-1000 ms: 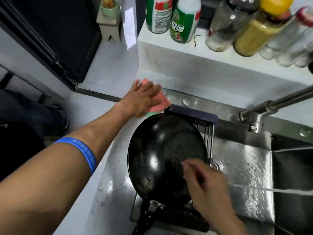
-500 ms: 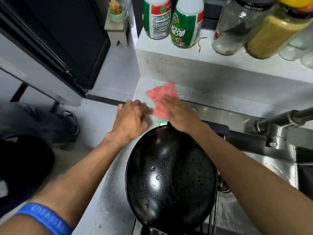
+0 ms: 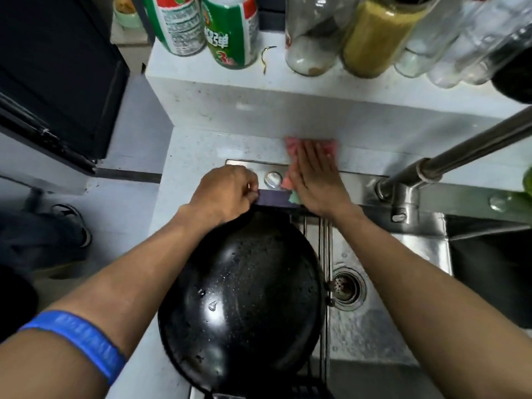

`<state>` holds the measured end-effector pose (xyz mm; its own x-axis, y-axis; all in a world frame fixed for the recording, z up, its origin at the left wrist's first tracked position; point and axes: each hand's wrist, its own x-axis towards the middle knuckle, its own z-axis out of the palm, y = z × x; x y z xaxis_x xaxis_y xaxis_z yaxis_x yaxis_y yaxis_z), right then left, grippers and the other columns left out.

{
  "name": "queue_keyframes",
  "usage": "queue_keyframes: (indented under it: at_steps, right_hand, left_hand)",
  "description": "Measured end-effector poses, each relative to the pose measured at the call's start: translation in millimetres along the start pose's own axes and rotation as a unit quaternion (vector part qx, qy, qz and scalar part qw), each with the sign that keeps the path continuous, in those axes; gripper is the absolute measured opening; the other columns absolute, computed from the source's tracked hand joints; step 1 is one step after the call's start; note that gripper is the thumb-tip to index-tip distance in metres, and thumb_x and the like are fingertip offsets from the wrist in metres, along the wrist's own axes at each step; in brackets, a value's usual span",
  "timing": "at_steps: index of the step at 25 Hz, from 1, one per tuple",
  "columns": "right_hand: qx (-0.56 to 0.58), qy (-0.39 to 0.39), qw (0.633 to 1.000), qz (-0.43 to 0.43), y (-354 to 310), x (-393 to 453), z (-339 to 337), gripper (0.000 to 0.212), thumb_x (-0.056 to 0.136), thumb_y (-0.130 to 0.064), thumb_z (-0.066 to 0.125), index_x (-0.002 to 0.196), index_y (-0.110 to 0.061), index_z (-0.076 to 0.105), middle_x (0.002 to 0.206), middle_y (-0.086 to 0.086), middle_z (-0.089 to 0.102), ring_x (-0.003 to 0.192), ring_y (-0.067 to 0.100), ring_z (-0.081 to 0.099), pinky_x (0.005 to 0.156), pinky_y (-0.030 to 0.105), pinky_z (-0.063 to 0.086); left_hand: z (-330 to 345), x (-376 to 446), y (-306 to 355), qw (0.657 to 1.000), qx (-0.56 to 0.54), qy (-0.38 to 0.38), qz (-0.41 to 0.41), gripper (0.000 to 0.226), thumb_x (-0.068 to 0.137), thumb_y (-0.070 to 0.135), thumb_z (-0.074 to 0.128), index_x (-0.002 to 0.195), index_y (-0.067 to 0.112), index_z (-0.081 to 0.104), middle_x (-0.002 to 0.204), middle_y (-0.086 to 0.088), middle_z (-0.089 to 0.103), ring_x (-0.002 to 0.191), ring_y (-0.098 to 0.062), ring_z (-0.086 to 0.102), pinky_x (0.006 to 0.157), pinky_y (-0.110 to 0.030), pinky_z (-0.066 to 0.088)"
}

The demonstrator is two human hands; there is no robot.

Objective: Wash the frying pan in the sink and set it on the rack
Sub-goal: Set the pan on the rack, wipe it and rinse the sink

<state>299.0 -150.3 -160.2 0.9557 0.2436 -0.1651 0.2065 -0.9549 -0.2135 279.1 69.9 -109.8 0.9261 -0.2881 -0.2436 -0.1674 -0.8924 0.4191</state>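
Since before, our flat right hand [image 3: 312,175] pushed the cloth [image 3: 290,144] rightward along the counter's back edge; our left hand [image 3: 226,192] pinches the rack [image 3: 275,200] beside the pan [image 3: 244,298].

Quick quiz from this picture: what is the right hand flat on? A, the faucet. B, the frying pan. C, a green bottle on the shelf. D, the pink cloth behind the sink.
D: the right hand lies with straight fingers on the pink cloth on the counter behind the sink, apart from the frying pan and the faucet.
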Motion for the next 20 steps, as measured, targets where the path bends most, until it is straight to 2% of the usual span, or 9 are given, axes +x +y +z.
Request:
queue_keyframes:
  at_steps: [2,4,5,8,12,13,16,19,20]
  right_hand:
    - [-0.015,0.013,0.997,0.078,17.8,-10.7,0.1,0.074,0.096,-0.047,0.012,0.156,-0.004,0.019,0.163,0.018,0.018,0.152,0.034,0.014,0.122,0.046,0.005]
    - [-0.026,0.037,0.990,0.130,-7.3,-2.4,4.2,0.071,0.096,-0.044,0.021,0.153,-0.002,0.029,0.159,0.024,0.027,0.148,0.038,0.025,0.121,0.050,0.015]
    - [-0.032,0.058,0.993,0.100,-19.0,1.4,7.9,0.067,0.098,-0.042,0.025,0.152,-0.003,0.030,0.159,0.023,0.028,0.147,0.039,0.027,0.121,0.049,0.018]
    - [-0.044,-0.015,0.998,-0.036,5.6,-2.2,9.1,0.063,0.105,-0.041,0.024,0.158,-0.011,0.010,0.167,0.011,0.004,0.154,0.028,0.003,0.123,0.042,0.001]
    - [-0.019,0.070,0.983,0.167,53.8,-31.8,4.7,0.072,0.098,-0.046,0.011,0.156,-0.005,0.020,0.164,0.020,0.016,0.152,0.034,0.012,0.122,0.046,0.004]
    - [-0.019,0.077,0.983,0.166,46.2,-30.6,7.9,0.069,0.099,-0.044,0.016,0.155,-0.005,0.021,0.163,0.020,0.016,0.152,0.035,0.013,0.122,0.047,0.005]
    - [-0.037,0.103,0.993,0.035,44.4,-33.5,22.0,0.058,0.104,-0.033,0.033,0.156,-0.009,0.025,0.164,0.013,0.019,0.152,0.033,0.017,0.123,0.045,0.010]
    - [0.031,0.201,0.973,0.108,56.9,-61.2,34.0,0.047,0.099,-0.020,0.038,0.143,-0.007,0.050,0.152,0.013,0.045,0.141,0.030,0.041,0.119,0.043,0.027]
    - [0.141,0.239,0.949,0.148,51.4,-70.8,34.5,0.042,0.098,-0.019,0.040,0.131,-0.007,0.061,0.140,0.013,0.058,0.129,0.027,0.053,0.111,0.041,0.037]
  left_hand:
    - [7.0,10.1,8.6,1.000,0.004,-0.023,0.018,0.020,0.077,0.037,0.076,0.088,0.025,0.064,0.095,0.004,0.062,0.093,-0.023,0.059,0.075,-0.029,0.045]
    - [7.4,18.1,10.2,0.999,0.005,-0.038,0.034,0.027,0.074,0.035,0.080,0.087,0.022,0.060,0.092,0.005,0.056,0.094,-0.022,0.056,0.075,-0.031,0.045]
    - [8.7,19.0,10.6,0.998,0.016,-0.042,0.050,0.027,0.074,0.033,0.080,0.088,0.021,0.060,0.092,0.005,0.054,0.095,-0.022,0.054,0.075,-0.032,0.046]
    - [11.6,16.9,8.7,0.998,0.035,-0.027,0.047,0.029,0.075,0.030,0.080,0.093,0.022,0.060,0.095,0.005,0.053,0.095,-0.022,0.053,0.077,-0.040,0.051]
    - [10.4,18.3,18.2,0.998,0.050,-0.023,0.010,0.030,0.072,0.030,0.082,0.093,0.024,0.062,0.100,0.004,0.058,0.099,-0.024,0.056,0.079,-0.036,0.047]
    - [9.6,18.7,20.2,0.998,0.051,-0.020,-0.003,0.030,0.071,0.030,0.083,0.092,0.025,0.062,0.100,0.004,0.060,0.099,-0.025,0.057,0.079,-0.034,0.046]
    - [10.3,20.8,23.3,0.998,0.047,-0.015,-0.033,0.030,0.071,0.031,0.083,0.091,0.027,0.061,0.103,0.005,0.062,0.099,-0.025,0.058,0.080,-0.035,0.046]
    - [11.9,11.7,35.2,0.996,0.079,-0.004,-0.038,0.028,0.079,0.025,0.074,0.105,0.025,0.064,0.115,-0.002,0.060,0.105,-0.029,0.057,0.082,-0.038,0.048]
    - [12.2,4.1,41.6,0.997,0.061,0.025,-0.042,0.026,0.082,0.020,0.069,0.108,0.024,0.065,0.117,-0.004,0.060,0.107,-0.030,0.057,0.083,-0.039,0.049]
